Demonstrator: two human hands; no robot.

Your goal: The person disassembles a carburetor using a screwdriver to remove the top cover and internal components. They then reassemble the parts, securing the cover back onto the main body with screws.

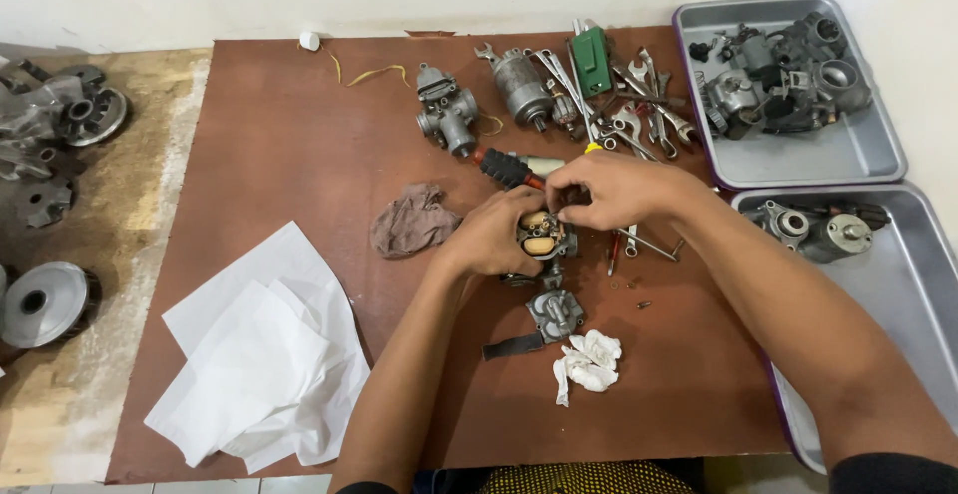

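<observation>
My left hand (491, 237) grips a small carburetor body (547, 242) over the middle of the brown board (289, 145); a tan float shows inside its open top. My right hand (621, 189) reaches in from the right, and its fingertips pinch at the top of the same carburetor. Just below lies a detached metal bowl cover (555, 311) with a dark strap beside it. A crumpled white tissue (587, 360) sits under that. A red-and-black screwdriver handle (507, 167) pokes out behind my hands.
A brown rag (413, 221) lies to the left, with white paper sheets (261, 354) nearer me. Another carburetor (446, 110), a cylindrical motor (523, 85) and several wrenches (639, 115) lie at the back. Two metal trays (808, 160) (903, 284) of parts stand at right. Engine parts (50, 125) rest on the floor at left.
</observation>
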